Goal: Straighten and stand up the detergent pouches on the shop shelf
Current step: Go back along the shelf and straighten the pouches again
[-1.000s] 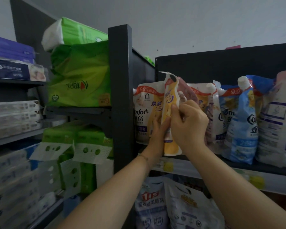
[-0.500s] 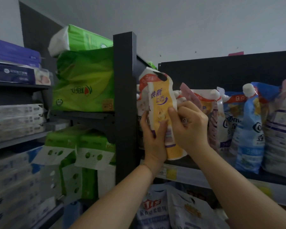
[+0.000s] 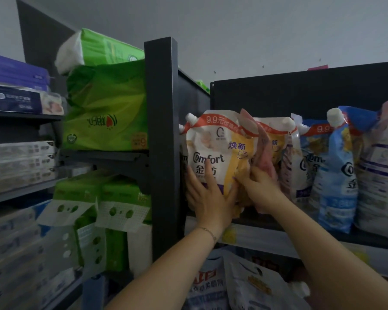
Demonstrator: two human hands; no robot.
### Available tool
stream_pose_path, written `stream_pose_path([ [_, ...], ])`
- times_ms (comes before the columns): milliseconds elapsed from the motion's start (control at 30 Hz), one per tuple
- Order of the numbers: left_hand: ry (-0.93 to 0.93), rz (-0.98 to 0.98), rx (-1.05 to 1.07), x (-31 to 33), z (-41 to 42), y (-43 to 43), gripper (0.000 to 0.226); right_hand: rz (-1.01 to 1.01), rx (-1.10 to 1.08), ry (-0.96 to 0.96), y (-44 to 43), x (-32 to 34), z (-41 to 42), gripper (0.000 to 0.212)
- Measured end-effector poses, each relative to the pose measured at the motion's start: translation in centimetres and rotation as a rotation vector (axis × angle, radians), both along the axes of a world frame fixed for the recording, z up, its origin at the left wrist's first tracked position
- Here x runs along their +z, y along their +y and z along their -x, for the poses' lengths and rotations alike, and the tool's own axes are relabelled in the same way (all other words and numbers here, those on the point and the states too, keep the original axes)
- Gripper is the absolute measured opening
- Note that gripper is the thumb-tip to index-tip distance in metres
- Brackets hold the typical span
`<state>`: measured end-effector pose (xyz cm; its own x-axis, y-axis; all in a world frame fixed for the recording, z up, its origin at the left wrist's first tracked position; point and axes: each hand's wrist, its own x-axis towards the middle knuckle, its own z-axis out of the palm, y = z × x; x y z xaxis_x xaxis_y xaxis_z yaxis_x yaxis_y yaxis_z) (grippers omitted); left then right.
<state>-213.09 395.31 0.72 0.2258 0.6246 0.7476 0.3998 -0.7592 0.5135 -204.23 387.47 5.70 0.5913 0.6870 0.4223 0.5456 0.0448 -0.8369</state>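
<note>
A white and yellow Comfort detergent pouch [image 3: 215,142] stands upright and faces me at the left end of the shelf [image 3: 278,240], against the black post [image 3: 164,130]. My left hand [image 3: 208,195] presses flat on its lower front with fingers spread. My right hand [image 3: 261,189] grips the pouch's lower right edge, fingers curled behind it. A pink pouch [image 3: 266,151] leans edge-on just behind that hand. Further right stand another yellow pouch [image 3: 278,135], two blue pouches [image 3: 336,175] and a white and purple pouch [image 3: 383,175].
Green tissue packs [image 3: 105,108] fill the neighbouring shelf unit to the left, with boxed goods [image 3: 20,164] beyond. More white pouches [image 3: 251,285] lie on the shelf below. A black back panel [image 3: 300,95] closes the shelf behind the pouches.
The yellow pouch, held raised and turned sideways before, now faces front and stands on the shelf. My left hand has moved from its edge onto its front.
</note>
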Motion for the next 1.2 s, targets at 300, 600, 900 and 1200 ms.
stream_pose_path([
  [300,0.286,-0.484,0.027,-0.1,1.5,1.7,0.091,0.118,0.186,-0.05,0.8,-1.0,1.5,0.004],
  [600,0.4,-0.311,-0.001,1.4,1.0,2.2,0.08,0.13,0.071,-0.151,1.2,-2.3,1.2,0.039],
  [900,0.512,-0.327,0.043,2.2,1.7,4.5,0.091,0.148,0.024,-0.316,1.3,-3.1,2.1,0.028],
  [1200,0.557,-0.283,0.103,2.6,0.6,4.2,0.092,0.157,-0.046,-0.249,1.3,-3.0,2.5,0.031],
])
